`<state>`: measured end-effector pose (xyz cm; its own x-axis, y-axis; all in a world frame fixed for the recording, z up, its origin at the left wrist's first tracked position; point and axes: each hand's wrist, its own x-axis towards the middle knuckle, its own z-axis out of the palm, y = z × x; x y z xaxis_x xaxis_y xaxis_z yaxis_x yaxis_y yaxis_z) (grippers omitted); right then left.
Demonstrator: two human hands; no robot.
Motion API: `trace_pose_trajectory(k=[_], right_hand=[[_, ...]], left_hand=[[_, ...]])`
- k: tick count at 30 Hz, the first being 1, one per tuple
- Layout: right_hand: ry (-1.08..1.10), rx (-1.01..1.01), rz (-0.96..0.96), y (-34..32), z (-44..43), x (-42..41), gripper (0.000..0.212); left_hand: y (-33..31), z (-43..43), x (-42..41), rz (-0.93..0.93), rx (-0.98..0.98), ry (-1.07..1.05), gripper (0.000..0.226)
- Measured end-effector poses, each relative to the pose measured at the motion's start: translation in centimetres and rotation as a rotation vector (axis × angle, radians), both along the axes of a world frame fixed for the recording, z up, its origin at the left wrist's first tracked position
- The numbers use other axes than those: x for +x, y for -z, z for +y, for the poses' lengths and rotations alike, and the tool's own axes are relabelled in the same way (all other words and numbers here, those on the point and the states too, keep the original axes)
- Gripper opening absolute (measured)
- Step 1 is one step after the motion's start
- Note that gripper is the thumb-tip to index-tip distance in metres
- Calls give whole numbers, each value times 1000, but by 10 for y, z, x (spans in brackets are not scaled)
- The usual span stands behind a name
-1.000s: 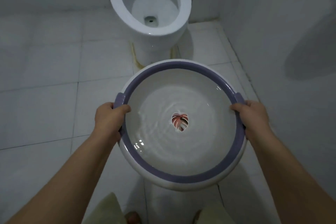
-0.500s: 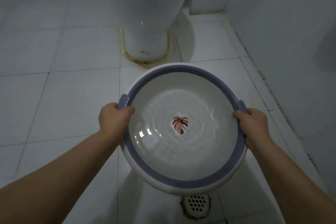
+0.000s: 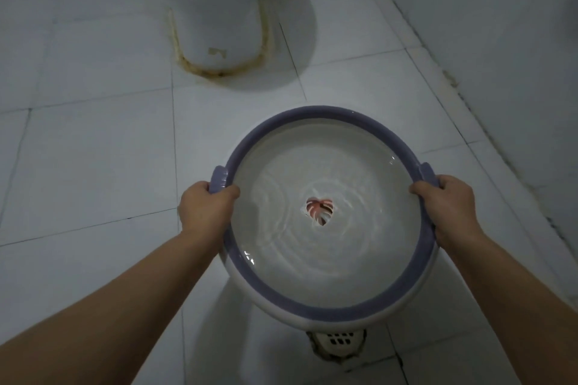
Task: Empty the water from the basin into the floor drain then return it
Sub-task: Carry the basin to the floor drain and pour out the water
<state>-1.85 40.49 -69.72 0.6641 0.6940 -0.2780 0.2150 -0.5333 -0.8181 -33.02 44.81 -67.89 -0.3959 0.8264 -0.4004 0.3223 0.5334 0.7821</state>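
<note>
Both hands grip the basin (image 3: 328,300) by its rim: the left hand (image 3: 205,209) is clamped on the left handle tab, thumb inside the rim, and the right hand (image 3: 447,206) is clamped on the right tab the same way. Held in the air above the tiled floor (image 3: 93,150), the white basin has a purple rim band, and the water (image 3: 281,247) in it is rippling over a pink leaf mark (image 3: 319,210) at the bottom. Just past the basin's near edge, the floor drain (image 3: 337,341) shows partly beneath it. Farther off stands the toilet base (image 3: 219,25), with the wall (image 3: 500,40) on the right.
</note>
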Motion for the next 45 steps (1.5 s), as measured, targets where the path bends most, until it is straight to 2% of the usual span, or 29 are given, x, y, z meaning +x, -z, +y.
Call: trace_pose_trajectory(k=[3,10,16,21,27,32,40,45], right_hand=[[35,16,-12,9,-7,8,14],[66,34,-51,13,-18,20,11],[88,57,-69,13,-22,24,19],[98,53,-92,16,-28,25,14],[123,57,-95,17,-32,22,15],[141,72,-89,14,-36,22,24],[163,85,-68,8,-45,22,19],[182,92,-68,4,-49,23,23]], left_hand=[[6,-1,9,-2,7,18,18],[14,-6,25,-47,12,26,10],[18,-5,30,-50,26,58,10],[24,-4,30,-61,19,64,11],[24,-3,29,-78,25,80,10],[24,-4,31,-79,36,87,12],[21,-4,35,-87,61,92,12],[18,-4,39,-77,71,110,13]])
